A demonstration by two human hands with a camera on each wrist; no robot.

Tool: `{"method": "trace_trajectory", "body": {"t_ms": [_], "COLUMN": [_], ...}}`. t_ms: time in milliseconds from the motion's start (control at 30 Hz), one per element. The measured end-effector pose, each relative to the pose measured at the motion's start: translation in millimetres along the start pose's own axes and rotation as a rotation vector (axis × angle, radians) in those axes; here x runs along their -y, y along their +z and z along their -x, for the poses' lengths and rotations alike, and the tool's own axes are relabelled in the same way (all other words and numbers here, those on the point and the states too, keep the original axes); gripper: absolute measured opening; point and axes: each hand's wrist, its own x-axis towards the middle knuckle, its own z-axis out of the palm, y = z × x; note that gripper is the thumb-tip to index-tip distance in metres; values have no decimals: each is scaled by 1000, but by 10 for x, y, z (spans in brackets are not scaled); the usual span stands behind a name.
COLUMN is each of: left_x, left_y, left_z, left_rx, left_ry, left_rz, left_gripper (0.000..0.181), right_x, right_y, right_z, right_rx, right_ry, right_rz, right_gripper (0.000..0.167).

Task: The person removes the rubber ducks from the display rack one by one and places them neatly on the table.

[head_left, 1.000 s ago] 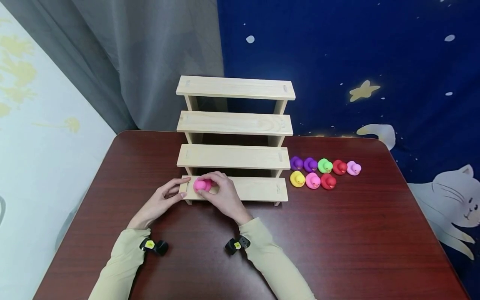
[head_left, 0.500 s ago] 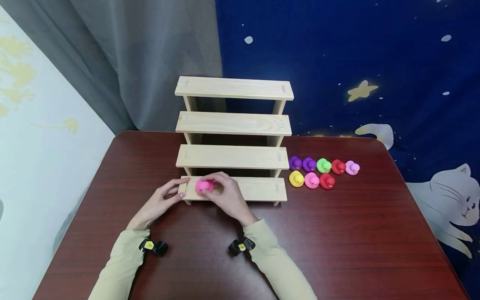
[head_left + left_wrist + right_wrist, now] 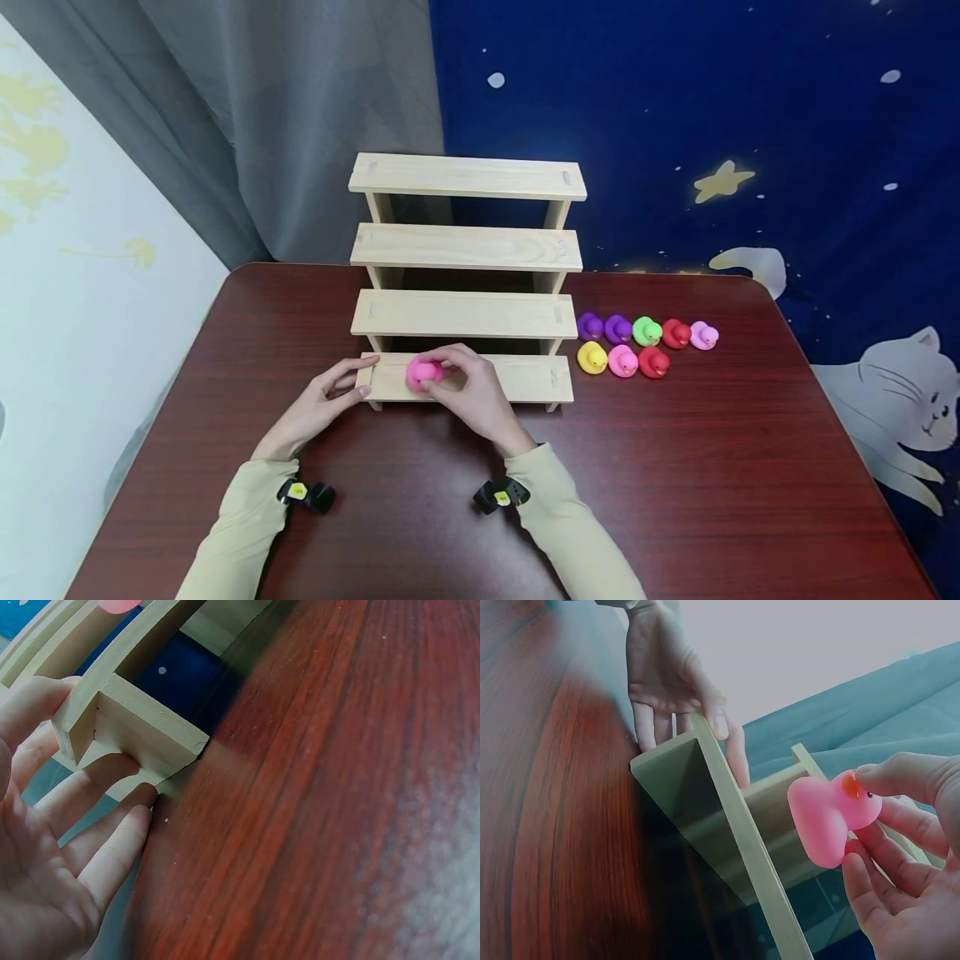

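My right hand [image 3: 474, 390] pinches a pink rubber duck [image 3: 420, 374] between thumb and fingers over the left part of the bottom step of a pale wooden tiered shelf [image 3: 517, 379]. In the right wrist view the duck [image 3: 821, 817] shows its orange beak beside the thumb; whether its base touches the board I cannot tell. My left hand [image 3: 318, 404] holds the left end of that bottom step, thumb at the front edge and index finger at the back. From the left wrist view, the other fingers [image 3: 112, 855] of this hand lie beside the step's side support [image 3: 150, 727].
Right of the shelf, several rubber ducks stand in two rows, among them a yellow duck [image 3: 592, 357], a green duck [image 3: 647, 331] and a red duck [image 3: 654, 362]. Everything stands on a dark red-brown table [image 3: 675, 467]. Behind hang a grey curtain [image 3: 337, 100] and a blue starry cloth [image 3: 600, 100].
My right hand has moved a little to the right along the bottom step, carrying the pink duck. The left hand keeps its place at the step's end.
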Motion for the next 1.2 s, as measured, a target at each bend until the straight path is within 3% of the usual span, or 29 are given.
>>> {"method": "trace_trajectory", "body": {"t_ms": [100, 800, 1200], "left_x": [-3, -11, -22], "left_y": [-1, -21, -19], "left_z": [1, 8, -1], "left_rx": [2, 10, 14], "left_ry": [-8, -23, -35], "left_rz": [-11, -23, -5], "left_gripper": [49, 51, 52], "right_x": [110, 6, -48], "right_y": [-67, -351, -530], "right_z": [21, 178, 247], "right_rx": [4, -68, -116], "right_ry": [7, 67, 121], "right_rz": [-4, 36, -1], "right_gripper": [27, 27, 29]}}
